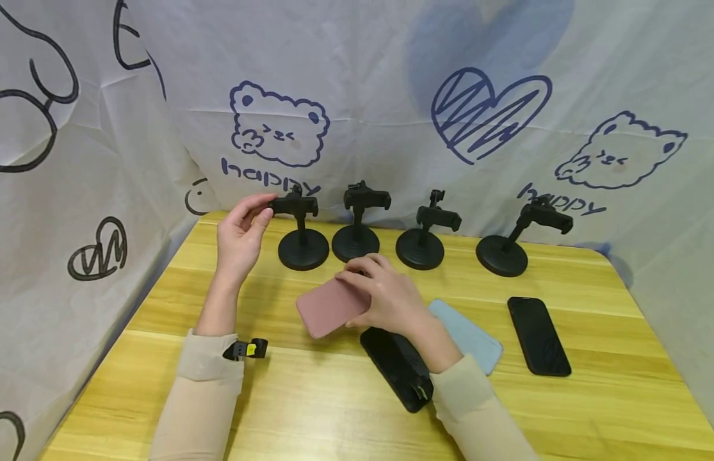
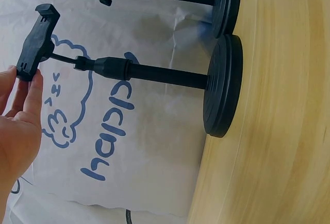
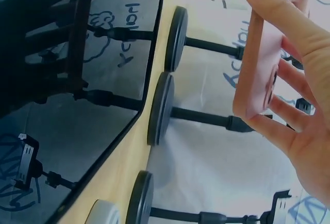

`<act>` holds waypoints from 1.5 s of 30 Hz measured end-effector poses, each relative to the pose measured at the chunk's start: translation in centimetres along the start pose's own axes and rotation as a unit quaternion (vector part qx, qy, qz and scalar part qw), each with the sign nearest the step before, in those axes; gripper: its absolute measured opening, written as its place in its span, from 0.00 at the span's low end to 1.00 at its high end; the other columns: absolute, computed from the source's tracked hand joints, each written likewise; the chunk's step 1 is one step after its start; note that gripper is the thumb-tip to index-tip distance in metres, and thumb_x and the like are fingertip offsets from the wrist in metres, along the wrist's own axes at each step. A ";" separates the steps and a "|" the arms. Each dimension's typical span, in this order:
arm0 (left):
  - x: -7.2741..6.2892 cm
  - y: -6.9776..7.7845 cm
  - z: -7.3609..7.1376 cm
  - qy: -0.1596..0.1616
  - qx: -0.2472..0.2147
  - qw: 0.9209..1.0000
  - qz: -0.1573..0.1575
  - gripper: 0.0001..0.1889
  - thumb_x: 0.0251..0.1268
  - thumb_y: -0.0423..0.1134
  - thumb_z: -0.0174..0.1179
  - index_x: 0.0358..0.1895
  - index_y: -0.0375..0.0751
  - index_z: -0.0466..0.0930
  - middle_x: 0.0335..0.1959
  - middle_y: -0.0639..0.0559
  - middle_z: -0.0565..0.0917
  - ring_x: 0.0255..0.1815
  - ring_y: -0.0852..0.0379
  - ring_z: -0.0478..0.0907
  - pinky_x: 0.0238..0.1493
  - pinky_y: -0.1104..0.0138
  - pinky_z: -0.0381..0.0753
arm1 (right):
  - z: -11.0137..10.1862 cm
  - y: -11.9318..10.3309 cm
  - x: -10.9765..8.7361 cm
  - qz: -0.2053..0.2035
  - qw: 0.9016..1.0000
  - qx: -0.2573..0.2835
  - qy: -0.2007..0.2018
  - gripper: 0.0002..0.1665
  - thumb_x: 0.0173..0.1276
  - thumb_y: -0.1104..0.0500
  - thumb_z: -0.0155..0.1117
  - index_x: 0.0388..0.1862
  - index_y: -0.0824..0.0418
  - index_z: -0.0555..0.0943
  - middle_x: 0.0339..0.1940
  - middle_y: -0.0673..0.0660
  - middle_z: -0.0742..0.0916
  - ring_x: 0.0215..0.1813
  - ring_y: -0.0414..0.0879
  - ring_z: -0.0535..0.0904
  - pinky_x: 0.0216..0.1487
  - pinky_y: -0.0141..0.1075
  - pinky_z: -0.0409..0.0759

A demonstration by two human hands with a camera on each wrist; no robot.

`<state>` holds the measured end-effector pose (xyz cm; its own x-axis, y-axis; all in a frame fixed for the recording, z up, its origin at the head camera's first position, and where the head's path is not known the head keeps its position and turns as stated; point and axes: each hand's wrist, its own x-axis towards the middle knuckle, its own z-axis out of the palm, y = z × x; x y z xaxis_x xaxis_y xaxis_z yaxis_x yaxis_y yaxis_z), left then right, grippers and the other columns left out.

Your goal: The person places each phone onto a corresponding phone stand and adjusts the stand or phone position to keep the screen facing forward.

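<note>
At the far left of a row of black phone stands, my left hand [image 1: 239, 240] pinches one end of the clamp of the leftmost phone stand [image 1: 302, 248]. The left wrist view shows the fingertips at the lower end of that clamp [image 2: 38, 41], with the stand upright on its round base. My right hand [image 1: 388, 294] grips a pink phone [image 1: 328, 308] by its edges, thumb on one side and fingers on the other. Seen from the right wrist, the pink phone [image 3: 255, 74] is held above the table, its camera bump towards the fingers.
Three more phone stands [image 1: 355, 242] continue the row to the right along the back edge. A black phone [image 1: 391, 368] lies beneath my right wrist, a light blue phone [image 1: 469, 336] beside it, and another black phone [image 1: 539, 336] further right. Behind hangs a white drawn-on cloth [image 1: 380, 128].
</note>
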<state>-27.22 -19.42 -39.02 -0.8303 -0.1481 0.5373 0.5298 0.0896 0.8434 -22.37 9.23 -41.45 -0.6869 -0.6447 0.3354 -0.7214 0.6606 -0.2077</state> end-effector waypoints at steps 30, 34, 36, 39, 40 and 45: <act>-0.1 0.4 0.5 0.023 0.012 0.998 0.054 0.17 0.75 0.24 0.58 0.63 0.27 0.79 0.62 0.39 0.79 0.63 0.55 0.77 0.65 0.68 0.78 | -1.3 1.9 -1.3 0.023 0.976 -0.005 0.215 0.50 0.38 0.48 0.94 0.65 0.51 0.85 0.64 0.56 0.82 0.69 0.58 0.71 0.49 0.51 0.88; -0.2 1.8 0.9 0.062 0.053 0.989 0.126 0.17 0.72 0.23 0.59 0.62 0.28 0.80 0.62 0.38 0.77 0.62 0.52 0.76 0.62 0.67 0.79 | -1.4 2.0 -1.2 0.016 0.974 -0.007 0.226 0.50 0.37 0.48 0.95 0.64 0.51 0.85 0.63 0.57 0.82 0.69 0.59 0.72 0.48 0.52 0.89; -0.4 2.8 1.3 0.071 0.063 0.984 0.151 0.17 0.70 0.22 0.59 0.60 0.28 0.81 0.61 0.37 0.78 0.61 0.52 0.77 0.59 0.68 0.79 | -1.5 2.1 -1.2 0.014 0.973 -0.007 0.231 0.50 0.37 0.48 0.95 0.64 0.52 0.85 0.63 0.57 0.83 0.68 0.59 0.72 0.49 0.52 0.88; -0.8 4.3 2.1 0.062 0.060 0.981 0.171 0.17 0.69 0.23 0.59 0.60 0.29 0.81 0.58 0.37 0.79 0.58 0.51 0.78 0.55 0.70 0.80 | -1.6 2.0 -1.3 0.014 0.972 -0.007 0.237 0.51 0.36 0.48 0.95 0.64 0.52 0.85 0.63 0.58 0.83 0.68 0.59 0.72 0.52 0.53 0.88; -0.9 4.7 2.4 0.056 0.059 0.981 0.175 0.17 0.69 0.23 0.59 0.60 0.29 0.81 0.57 0.37 0.80 0.57 0.50 0.79 0.55 0.70 0.80 | -1.7 2.0 -1.2 0.014 0.971 -0.007 0.238 0.51 0.36 0.48 0.95 0.64 0.52 0.85 0.63 0.58 0.83 0.68 0.59 0.72 0.52 0.53 0.88; -1.8 6.5 3.7 0.000 0.045 0.985 0.164 0.18 0.71 0.23 0.58 0.63 0.29 0.79 0.55 0.36 0.81 0.52 0.50 0.81 0.53 0.70 0.82 | -2.2 1.8 -1.3 0.014 0.968 -0.008 0.249 0.50 0.36 0.48 0.95 0.64 0.53 0.85 0.62 0.58 0.83 0.68 0.59 0.72 0.54 0.53 0.87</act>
<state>-22.94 -14.92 -34.48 -0.6162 -0.0963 0.7817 0.7529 0.2193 0.6205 -22.63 12.13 -40.21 -0.5750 -0.3643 0.7326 -0.6993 0.6836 -0.2090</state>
